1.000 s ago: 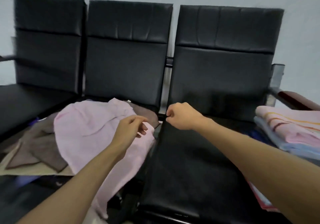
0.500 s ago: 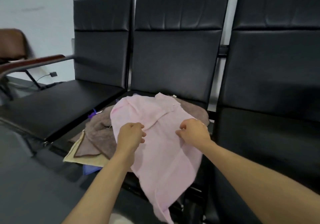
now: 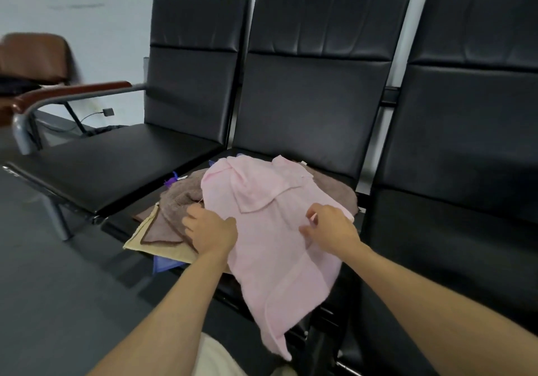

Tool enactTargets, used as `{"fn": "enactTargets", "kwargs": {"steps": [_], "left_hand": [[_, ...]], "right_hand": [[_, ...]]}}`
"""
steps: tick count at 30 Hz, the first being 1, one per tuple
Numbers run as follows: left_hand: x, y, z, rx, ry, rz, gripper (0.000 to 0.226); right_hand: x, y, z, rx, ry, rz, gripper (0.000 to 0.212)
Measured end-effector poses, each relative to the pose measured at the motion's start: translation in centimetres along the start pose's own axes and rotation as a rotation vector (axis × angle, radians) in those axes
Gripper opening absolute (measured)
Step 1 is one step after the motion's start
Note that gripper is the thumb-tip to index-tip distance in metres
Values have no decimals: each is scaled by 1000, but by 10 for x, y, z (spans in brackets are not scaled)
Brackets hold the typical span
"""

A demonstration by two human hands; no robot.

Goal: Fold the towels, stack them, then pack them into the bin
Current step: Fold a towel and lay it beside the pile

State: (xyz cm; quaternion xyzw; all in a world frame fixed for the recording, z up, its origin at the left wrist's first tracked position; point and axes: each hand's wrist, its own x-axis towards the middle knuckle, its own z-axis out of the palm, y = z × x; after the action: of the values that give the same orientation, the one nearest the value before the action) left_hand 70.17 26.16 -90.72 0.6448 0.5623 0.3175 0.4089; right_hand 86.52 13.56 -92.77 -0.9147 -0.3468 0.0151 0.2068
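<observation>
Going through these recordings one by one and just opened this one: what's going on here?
A person has both hands on a crumpled pink towel atop a pile on the middle chair. The left hand grips its left edge; the right hand pinches the cloth near its right side. A brown towel and a beige towel lie underneath. The pink towel is unfolded, its lower end hanging off the seat. No bin is in view.

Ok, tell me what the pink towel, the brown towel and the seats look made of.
The pink towel: likely thin cotton, matte; it drapes limply over an edge. The brown towel: thicker terry-like cloth, fuzzy pile. The seats: black leather or vinyl, cannot tell which; smooth, faint sheen, shallow creases.
</observation>
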Motion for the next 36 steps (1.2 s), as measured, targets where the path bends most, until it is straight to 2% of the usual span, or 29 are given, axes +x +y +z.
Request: {"fn": "enactTargets", "kwargs": {"steps": [1,5,8,12,14,15,17,19,21,23,25,28,34,36], "left_hand": [[1,-2,1,-46,-32,-10,60],[5,-4,6,-171,-87,-2,41],[2,1,12,-290,-196,-53,37],[-4,7,14,-457,-376,-167,23],[-7,7,13,-467,-405,-150,19],[-8,8,12,-471,-397,-136,20],[-9,11,11,-475,-350,-135,27],[-8,13,11,-510,-317,-189,39],[-8,15,12,-530,-314,-226,34],[-8,14,13,-534,-328,-243,26],[-10,14,12,-538,-364,-250,24],[-9,12,13,-542,-428,-297,36],[-12,13,16,-501,-549,-310,41],[-15,15,18,-541,-584,-309,43]], "right_hand": [[0,0,1,-2,15,10,9],[4,1,3,8,115,-17,19],[2,3,-4,219,132,-48,14],[-18,0,-38,606,37,-89,18],[-30,-2,-58,714,-77,-127,15],[-35,-1,-65,736,-190,-151,15],[-40,2,-70,777,-462,-155,16],[-41,5,-65,771,-616,-88,12],[-39,5,-53,695,-534,17,11],[-31,8,-35,572,-308,132,17],[-25,13,-24,514,-125,219,13],[-20,16,-14,524,-88,291,36],[-13,-1,-12,301,-29,248,27],[-12,-10,-17,392,-35,285,23]]}}
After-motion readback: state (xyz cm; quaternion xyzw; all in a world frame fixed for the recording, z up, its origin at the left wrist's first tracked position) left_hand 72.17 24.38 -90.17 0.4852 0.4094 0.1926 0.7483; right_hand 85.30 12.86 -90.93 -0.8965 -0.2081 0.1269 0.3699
